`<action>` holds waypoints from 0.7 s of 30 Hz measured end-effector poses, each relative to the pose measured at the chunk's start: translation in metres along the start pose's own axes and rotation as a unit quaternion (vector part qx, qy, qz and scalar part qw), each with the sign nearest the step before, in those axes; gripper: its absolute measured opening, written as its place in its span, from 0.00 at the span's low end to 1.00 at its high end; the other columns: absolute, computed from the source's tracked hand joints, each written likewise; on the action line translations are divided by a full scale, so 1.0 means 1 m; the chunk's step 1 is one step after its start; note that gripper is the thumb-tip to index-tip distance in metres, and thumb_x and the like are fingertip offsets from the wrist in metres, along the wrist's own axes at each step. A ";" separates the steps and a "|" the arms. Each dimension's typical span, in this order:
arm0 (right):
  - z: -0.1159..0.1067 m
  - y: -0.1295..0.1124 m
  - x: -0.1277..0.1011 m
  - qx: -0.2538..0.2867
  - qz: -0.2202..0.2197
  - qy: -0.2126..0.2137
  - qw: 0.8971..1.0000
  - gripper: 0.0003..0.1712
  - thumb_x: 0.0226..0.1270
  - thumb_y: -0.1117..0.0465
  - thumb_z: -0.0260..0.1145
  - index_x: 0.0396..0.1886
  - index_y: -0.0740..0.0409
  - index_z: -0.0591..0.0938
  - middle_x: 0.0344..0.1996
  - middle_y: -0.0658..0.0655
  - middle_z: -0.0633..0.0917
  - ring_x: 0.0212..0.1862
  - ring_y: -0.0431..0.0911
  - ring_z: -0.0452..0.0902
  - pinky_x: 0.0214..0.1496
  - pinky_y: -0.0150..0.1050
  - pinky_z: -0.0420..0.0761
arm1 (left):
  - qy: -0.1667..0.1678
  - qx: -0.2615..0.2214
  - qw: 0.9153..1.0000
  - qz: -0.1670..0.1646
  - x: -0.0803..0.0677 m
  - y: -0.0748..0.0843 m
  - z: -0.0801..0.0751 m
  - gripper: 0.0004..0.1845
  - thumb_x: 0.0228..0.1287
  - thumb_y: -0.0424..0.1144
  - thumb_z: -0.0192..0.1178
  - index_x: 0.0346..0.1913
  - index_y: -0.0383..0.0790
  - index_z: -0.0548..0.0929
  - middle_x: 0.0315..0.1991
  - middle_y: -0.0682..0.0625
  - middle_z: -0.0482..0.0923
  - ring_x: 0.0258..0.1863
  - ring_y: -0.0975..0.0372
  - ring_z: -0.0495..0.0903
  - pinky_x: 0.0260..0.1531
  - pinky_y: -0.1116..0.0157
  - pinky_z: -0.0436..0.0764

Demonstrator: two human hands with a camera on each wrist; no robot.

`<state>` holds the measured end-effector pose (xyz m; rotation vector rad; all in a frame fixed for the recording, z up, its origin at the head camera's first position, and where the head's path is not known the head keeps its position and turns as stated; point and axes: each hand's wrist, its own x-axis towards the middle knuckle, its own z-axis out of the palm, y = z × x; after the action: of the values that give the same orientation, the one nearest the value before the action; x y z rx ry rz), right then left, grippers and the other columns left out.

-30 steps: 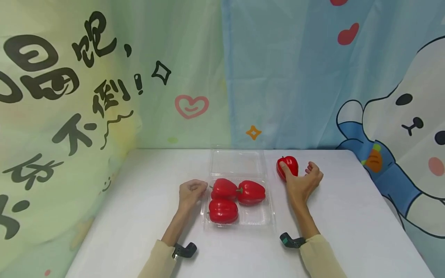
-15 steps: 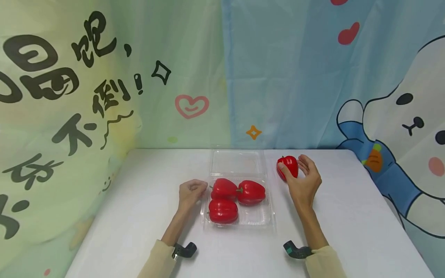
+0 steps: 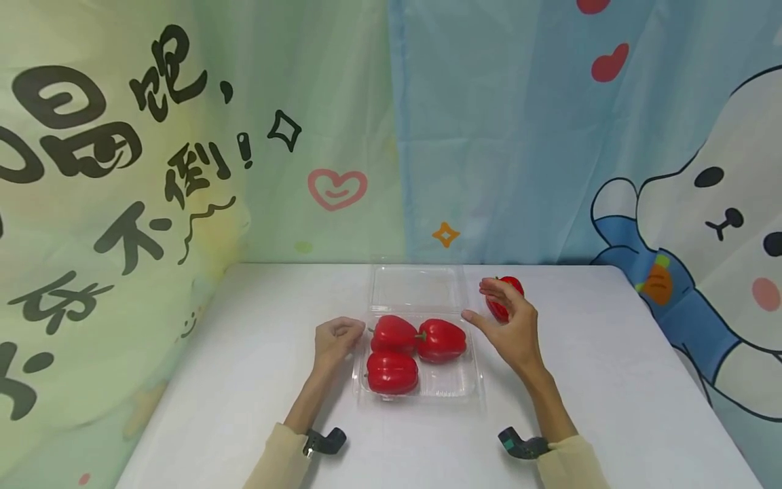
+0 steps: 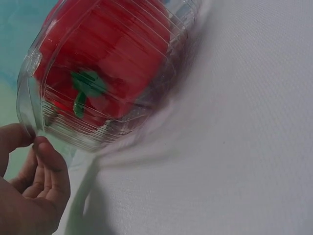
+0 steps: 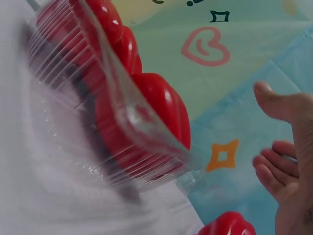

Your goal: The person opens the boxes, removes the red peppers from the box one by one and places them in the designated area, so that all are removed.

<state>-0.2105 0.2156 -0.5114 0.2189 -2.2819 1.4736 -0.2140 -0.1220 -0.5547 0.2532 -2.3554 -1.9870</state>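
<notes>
My left hand (image 3: 334,345) pinches the left rim of a clear plastic clamshell box (image 3: 448,384) between thumb and forefinger, as the left wrist view shows. Inside the box lie three red bell peppers: one at the back left (image 3: 393,333), one at the back right (image 3: 442,341) and one at the front left (image 3: 392,373). Another red bell pepper (image 3: 515,284) is on the table to the right of the box, partly hidden behind my right hand (image 3: 516,333). That hand holds nothing; its thumb and fingers are spread apart in the right wrist view, near the box's right side.
The clear lid (image 3: 418,288) is folded back flat behind the box. A white table (image 3: 244,407) lies under everything. Behind its back edge hangs a printed curtain (image 3: 342,102).
My right hand has let go of the loose bell pepper and moved left towards the box. That pepper stays in its place. The left hand keeps its hold on the box.
</notes>
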 end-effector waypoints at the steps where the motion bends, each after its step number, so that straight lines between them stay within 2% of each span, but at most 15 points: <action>1: 0.000 0.000 -0.002 -0.004 -0.003 -0.016 1.000 0.41 0.59 0.62 0.86 0.72 0.56 0.81 0.66 0.58 0.88 0.63 0.48 0.86 0.68 0.24 0.78 | 0.000 0.000 1.000 0.001 0.000 0.000 0.000 0.10 0.71 0.36 0.70 0.42 0.30 0.90 0.32 0.38 0.91 0.29 0.64 0.84 0.33 0.71 0.82; 3: 0.001 0.002 -0.005 -0.005 -0.005 -0.046 0.999 0.43 0.58 0.61 0.87 0.74 0.54 0.80 0.66 0.57 0.87 0.63 0.45 0.85 0.69 0.28 0.80 | 0.000 -0.002 1.000 0.003 -0.001 0.001 0.000 0.10 0.71 0.36 0.70 0.42 0.29 0.90 0.32 0.37 0.91 0.29 0.64 0.84 0.33 0.71 0.82; 5: 0.003 0.002 -0.008 -0.002 -0.007 -0.070 0.998 0.45 0.56 0.61 0.87 0.74 0.52 0.80 0.66 0.56 0.87 0.63 0.46 0.85 0.72 0.38 0.83 | 0.000 -0.002 1.000 0.004 -0.001 0.002 0.000 0.10 0.71 0.37 0.70 0.43 0.30 0.90 0.33 0.36 0.91 0.30 0.63 0.84 0.33 0.71 0.82; 8: 0.007 0.003 -0.012 0.011 -0.006 -0.096 0.995 0.46 0.54 0.61 0.88 0.74 0.51 0.80 0.67 0.55 0.87 0.64 0.54 0.84 0.73 0.60 0.82 | 0.000 -0.001 1.000 0.004 -0.001 0.002 -0.001 0.10 0.71 0.37 0.70 0.43 0.31 0.91 0.34 0.35 0.91 0.30 0.62 0.85 0.33 0.70 0.82; 10: 0.010 0.002 -0.014 0.019 -0.005 -0.109 0.994 0.46 0.53 0.61 0.88 0.74 0.50 0.81 0.67 0.55 0.87 0.65 0.60 0.84 0.73 0.70 0.78 | 0.002 0.004 1.000 0.005 -0.001 0.002 -0.002 0.10 0.71 0.38 0.70 0.42 0.31 0.91 0.35 0.35 0.91 0.31 0.62 0.85 0.33 0.70 0.82; 14: 0.015 0.001 -0.017 0.028 -0.001 -0.131 0.991 0.45 0.52 0.61 0.89 0.73 0.48 0.82 0.68 0.56 0.87 0.66 0.63 0.82 0.72 0.76 0.74 | 0.001 0.003 1.000 0.003 0.000 0.001 -0.003 0.10 0.71 0.37 0.70 0.42 0.31 0.91 0.35 0.35 0.92 0.31 0.62 0.86 0.33 0.70 0.83; 21: 0.019 0.002 -0.020 0.017 0.003 -0.146 0.989 0.45 0.50 0.62 0.89 0.71 0.50 0.83 0.67 0.58 0.88 0.68 0.64 0.82 0.70 0.77 0.76 | -0.003 -0.002 1.000 -0.002 0.000 -0.001 -0.001 0.10 0.71 0.37 0.70 0.43 0.30 0.91 0.36 0.35 0.92 0.31 0.62 0.85 0.34 0.71 0.83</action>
<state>-0.1980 0.1975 -0.5287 0.4653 -2.4839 1.5740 -0.2142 -0.1227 -0.5553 0.2524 -2.3564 -1.9963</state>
